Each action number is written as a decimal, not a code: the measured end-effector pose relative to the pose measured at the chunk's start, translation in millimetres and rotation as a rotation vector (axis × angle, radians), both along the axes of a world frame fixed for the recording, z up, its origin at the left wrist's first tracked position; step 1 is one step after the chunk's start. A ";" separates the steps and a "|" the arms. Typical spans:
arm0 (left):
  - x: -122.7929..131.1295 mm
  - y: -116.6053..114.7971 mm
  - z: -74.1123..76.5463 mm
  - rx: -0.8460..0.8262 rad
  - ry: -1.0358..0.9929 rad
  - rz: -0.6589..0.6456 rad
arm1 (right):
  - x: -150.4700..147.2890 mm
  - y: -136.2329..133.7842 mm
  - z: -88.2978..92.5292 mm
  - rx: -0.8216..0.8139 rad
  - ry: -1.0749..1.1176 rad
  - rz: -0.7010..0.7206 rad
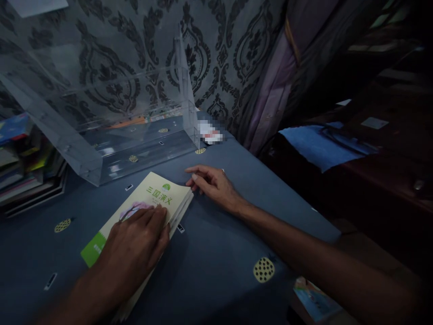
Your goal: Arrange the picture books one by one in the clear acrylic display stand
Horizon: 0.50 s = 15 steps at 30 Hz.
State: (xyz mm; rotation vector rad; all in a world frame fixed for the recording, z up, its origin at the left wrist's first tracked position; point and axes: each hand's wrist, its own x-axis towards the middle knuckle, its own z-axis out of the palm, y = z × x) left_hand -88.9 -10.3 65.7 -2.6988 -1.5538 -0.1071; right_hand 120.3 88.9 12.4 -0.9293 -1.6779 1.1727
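Blue-clothed table (216,253), near centre: green-and-cream paperback (149,198) lies flat. Left hand (135,248) presses it, palm open, gripping nothing. Right hand (211,185) rests released at its far-right corner. Recommended: even downward pressure, preventing slippage.

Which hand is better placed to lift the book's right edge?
Probably the right hand: its fingertips sit beside the book, at its edge; the left hand lies flat on top.
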 end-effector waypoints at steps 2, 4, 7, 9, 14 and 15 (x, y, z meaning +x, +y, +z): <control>-0.2 0.1 -0.4 0.010 -0.018 -0.006 | -0.1 0.6 0.1 -0.009 0.022 -0.006; -0.4 -0.2 -1.0 0.021 -0.025 -0.009 | 0.1 0.8 0.6 -0.023 0.039 -0.008; -0.5 -0.7 -1.0 0.032 -0.022 -0.017 | 0.5 -0.4 2.2 -0.030 0.058 -0.032; -0.2 -0.7 -0.5 0.046 -0.014 -0.019 | 0.9 -2.0 4.0 -0.021 0.070 -0.055; 2.2 -2.3 -5.7 0.127 0.087 -0.031 | 1.7 -5.9 10.1 0.020 0.066 -0.090; 3.1 -3.4 -8.0 0.149 0.109 -0.034 | 1.8 -6.5 10.9 0.029 0.047 -0.085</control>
